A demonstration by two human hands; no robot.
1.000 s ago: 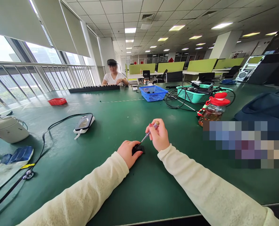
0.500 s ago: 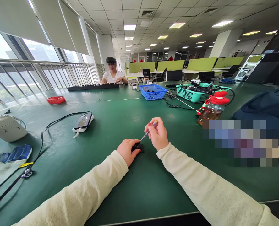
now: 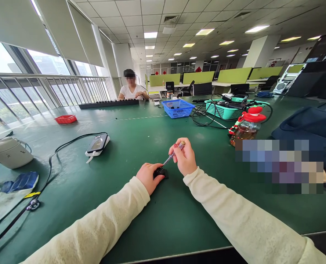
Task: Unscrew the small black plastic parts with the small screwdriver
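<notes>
On the green table [image 3: 141, 220], my left hand [image 3: 148, 177] grips a small black part [image 3: 160, 173] between thumb and fingers and holds it against the surface. What kind of part it is I cannot make out. My right hand [image 3: 185, 158] is closed around the clear handle of a screwdriver [image 3: 169, 158]. Its metal shaft slants down to the left, and the tip reaches the top of the black part beside my left fingers. The exact contact point is too small to see.
A phone [image 3: 97, 143] lies left of centre with a black strap. Further back stand a red tray [image 3: 65, 119], a blue basket [image 3: 179, 110] and a green basket [image 3: 223, 111] with cables. A red-lidded jar [image 3: 247, 130] is at right. Another person [image 3: 131, 90] sits across the table.
The view has shifted slightly. Both hands keep nearly the same pose, with the screwdriver still at the black part.
</notes>
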